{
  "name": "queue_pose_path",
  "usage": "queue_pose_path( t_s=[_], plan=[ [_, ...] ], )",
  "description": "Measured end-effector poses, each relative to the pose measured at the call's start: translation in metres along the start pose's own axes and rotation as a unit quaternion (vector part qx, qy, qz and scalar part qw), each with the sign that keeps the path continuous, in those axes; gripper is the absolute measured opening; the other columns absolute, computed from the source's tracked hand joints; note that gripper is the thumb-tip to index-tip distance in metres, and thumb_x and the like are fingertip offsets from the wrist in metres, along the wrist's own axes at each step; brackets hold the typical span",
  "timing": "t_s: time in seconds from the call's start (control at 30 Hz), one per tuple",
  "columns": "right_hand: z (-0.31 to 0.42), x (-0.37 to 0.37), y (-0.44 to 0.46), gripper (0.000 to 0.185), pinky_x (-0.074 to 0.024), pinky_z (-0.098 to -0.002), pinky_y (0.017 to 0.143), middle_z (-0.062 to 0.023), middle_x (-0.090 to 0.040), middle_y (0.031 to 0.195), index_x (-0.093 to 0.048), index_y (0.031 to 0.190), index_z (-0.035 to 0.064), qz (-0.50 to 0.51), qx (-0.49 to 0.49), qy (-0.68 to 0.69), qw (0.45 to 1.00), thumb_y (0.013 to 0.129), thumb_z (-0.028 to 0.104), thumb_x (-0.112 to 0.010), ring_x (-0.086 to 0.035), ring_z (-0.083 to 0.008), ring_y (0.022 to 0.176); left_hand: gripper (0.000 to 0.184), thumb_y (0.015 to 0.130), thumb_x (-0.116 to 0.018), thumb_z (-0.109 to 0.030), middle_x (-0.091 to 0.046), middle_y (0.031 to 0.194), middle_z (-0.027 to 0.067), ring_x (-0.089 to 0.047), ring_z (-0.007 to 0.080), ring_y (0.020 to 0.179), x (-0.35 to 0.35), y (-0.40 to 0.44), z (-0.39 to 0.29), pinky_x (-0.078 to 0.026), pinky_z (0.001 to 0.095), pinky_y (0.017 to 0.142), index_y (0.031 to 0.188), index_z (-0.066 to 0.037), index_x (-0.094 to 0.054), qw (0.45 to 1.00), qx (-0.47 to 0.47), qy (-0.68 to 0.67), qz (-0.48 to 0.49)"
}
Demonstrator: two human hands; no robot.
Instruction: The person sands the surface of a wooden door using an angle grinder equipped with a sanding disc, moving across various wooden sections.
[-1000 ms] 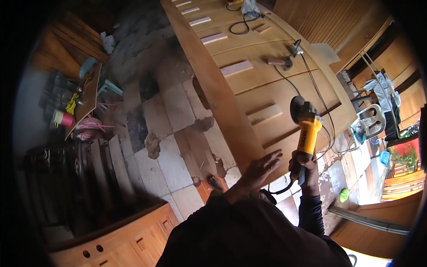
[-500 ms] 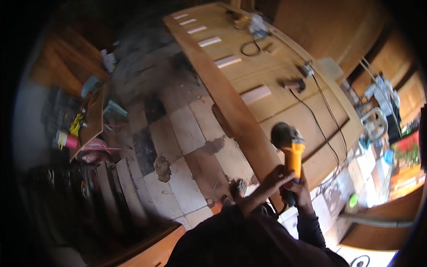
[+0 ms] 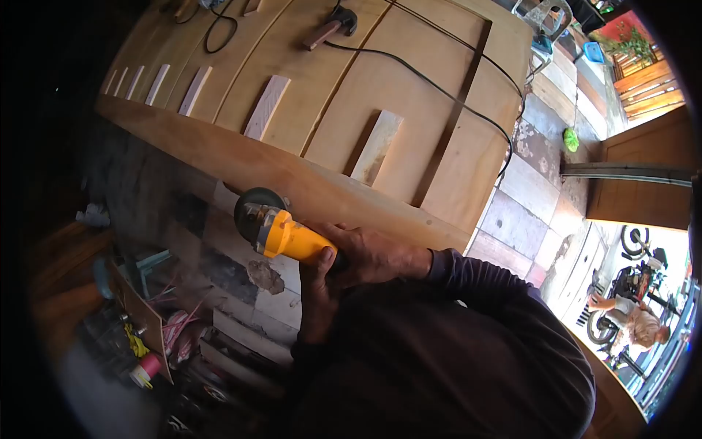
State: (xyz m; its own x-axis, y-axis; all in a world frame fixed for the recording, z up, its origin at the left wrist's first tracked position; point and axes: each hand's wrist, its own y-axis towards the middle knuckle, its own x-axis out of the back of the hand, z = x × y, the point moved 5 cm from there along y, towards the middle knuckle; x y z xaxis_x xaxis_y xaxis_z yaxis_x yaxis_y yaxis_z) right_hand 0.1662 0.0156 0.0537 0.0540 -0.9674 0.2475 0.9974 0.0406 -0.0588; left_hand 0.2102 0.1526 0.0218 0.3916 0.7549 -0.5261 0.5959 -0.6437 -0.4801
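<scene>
Both hands are on a yellow angle grinder (image 3: 292, 238), held sideways by the near edge of a large wooden panel (image 3: 278, 172). Its dark round disc (image 3: 257, 197) points left, just off that edge. My right hand (image 3: 376, 256) wraps round the rear of the body, in front of a dark sleeve. From below, my left hand (image 3: 317, 289) closes on the body, its thumb up along the yellow casing. On top of the panel lie several pale wood strips (image 3: 377, 146) and a hammer (image 3: 330, 31). The grinder's rear end is hidden by my hands.
Black cords (image 3: 431, 80) run over the panel. Below left are a pink and white container (image 3: 146, 368) and a leaning board (image 3: 139, 314). Patchy floor tiles (image 3: 515, 219) lie to the right, with a plastic chair (image 3: 545, 18). Outside, a person (image 3: 638, 322) is by a motorcycle (image 3: 636, 274).
My view has turned and come nearer the panel's edge. The grinder has swung from upright to sideways, its disc now pointing left. My left hand has closed further round the body.
</scene>
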Motion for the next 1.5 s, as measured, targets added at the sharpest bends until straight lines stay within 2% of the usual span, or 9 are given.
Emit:
queue_pose_path(
  t_s=[0.33,0.63,0.73,0.83,0.93,1.13,1.23,1.33,1.5],
  plan=[
    [0.012,-0.030,0.057,0.099,-0.0526,-0.0494,0.105,-0.0266,-0.064,0.134,-0.034,0.163,0.0085,-0.056,-0.017,0.057,0.997,0.082,0.029,-0.087,-0.064,-0.0449,0.124,0.055,0.102,-0.070,-0.021,-0.058,0.140,0.0120,-0.056,0.0227,0.134,0.061,0.037,-0.041,-0.042,0.0397,0.120,0.149,-0.003,-0.049,0.998,0.001,0.017,0.054],
    [0.057,-0.042,0.097,0.093,-0.0551,-0.0454,0.100,-0.0234,-0.068,0.131,-0.035,0.163,0.0093,-0.078,-0.126,0.039,0.988,0.085,0.024,-0.084,-0.069,-0.0394,0.118,0.055,0.099,-0.074,-0.021,-0.062,0.133,0.0091,-0.061,0.0212,0.127,0.086,0.060,-0.086,-0.049,0.0392,0.114,0.146,-0.002,-0.051,0.992,0.042,0.017,0.115],
    [0.051,-0.049,0.103,0.096,-0.0578,-0.0448,0.089,-0.0221,-0.074,0.112,-0.033,0.165,0.0141,-0.113,-0.096,-0.004,0.989,0.083,0.017,-0.084,-0.075,-0.0386,0.097,0.054,0.098,-0.075,-0.020,-0.063,0.132,0.0092,-0.063,0.0214,0.126,0.089,0.062,-0.088,-0.051,0.0382,0.112,0.145,-0.003,-0.053,0.993,0.059,0.009,0.098],
    [0.050,-0.052,0.106,0.091,-0.0586,-0.0460,0.089,-0.0205,-0.075,0.111,-0.037,0.162,0.0149,-0.163,-0.088,-0.049,0.981,0.083,0.014,-0.083,-0.075,-0.0393,0.097,0.058,0.102,-0.074,-0.035,-0.064,0.133,0.0085,-0.066,0.0201,0.122,0.103,0.076,-0.071,-0.056,0.0349,0.103,0.147,-0.007,-0.052,0.995,0.011,0.058,0.086],
    [0.050,-0.053,0.109,0.078,-0.0597,-0.0462,0.092,-0.0220,-0.073,0.118,-0.044,0.156,0.0145,-0.188,-0.140,-0.100,0.967,0.087,0.020,-0.082,-0.075,-0.0391,0.103,0.057,0.100,-0.076,-0.036,-0.066,0.132,0.0072,-0.068,0.0190,0.118,0.099,0.089,-0.069,-0.058,0.0333,0.098,0.145,-0.008,-0.055,0.988,0.003,0.040,0.147],
    [0.036,-0.024,0.109,0.079,-0.0610,-0.0480,0.090,-0.0227,-0.074,0.116,-0.044,0.155,0.0157,-0.182,-0.145,-0.069,0.970,0.087,0.023,-0.084,-0.075,-0.0426,0.102,0.052,0.100,-0.077,-0.029,-0.066,0.130,0.0062,-0.066,0.0170,0.122,0.080,0.106,-0.067,-0.054,0.0332,0.104,0.142,-0.005,-0.057,0.990,0.042,0.081,0.112],
    [0.029,-0.007,0.102,0.084,-0.0607,-0.0468,0.087,-0.0200,-0.076,0.111,-0.042,0.157,0.0154,-0.161,-0.127,-0.110,0.973,0.086,0.020,-0.087,-0.076,-0.0406,0.099,0.059,0.089,-0.088,-0.018,-0.066,0.125,0.0082,-0.066,0.0175,0.115,0.056,0.104,-0.070,-0.055,0.0332,0.101,0.138,0.001,-0.060,0.990,0.070,-0.018,0.120],
    [0.028,0.006,0.105,0.083,-0.0607,-0.0471,0.092,-0.0215,-0.074,0.120,-0.042,0.157,0.0157,-0.112,-0.182,-0.070,0.974,0.087,0.022,-0.086,-0.075,-0.0411,0.107,0.056,0.091,-0.088,-0.022,-0.067,0.121,0.0069,-0.068,0.0158,0.111,0.051,0.111,-0.060,-0.055,0.0305,0.099,0.135,0.002,-0.062,0.992,0.068,-0.028,0.099],
    [0.013,0.022,0.106,0.084,-0.0608,-0.0448,0.095,-0.0196,-0.074,0.121,-0.041,0.158,0.0144,-0.125,-0.146,-0.046,0.980,0.087,0.018,-0.085,-0.075,-0.0390,0.111,0.051,0.096,-0.082,-0.022,-0.066,0.125,0.0055,-0.067,0.0138,0.115,0.042,0.128,-0.051,-0.055,0.0313,0.102,0.137,-0.002,-0.059,0.990,0.094,0.000,0.101]
  ],
)
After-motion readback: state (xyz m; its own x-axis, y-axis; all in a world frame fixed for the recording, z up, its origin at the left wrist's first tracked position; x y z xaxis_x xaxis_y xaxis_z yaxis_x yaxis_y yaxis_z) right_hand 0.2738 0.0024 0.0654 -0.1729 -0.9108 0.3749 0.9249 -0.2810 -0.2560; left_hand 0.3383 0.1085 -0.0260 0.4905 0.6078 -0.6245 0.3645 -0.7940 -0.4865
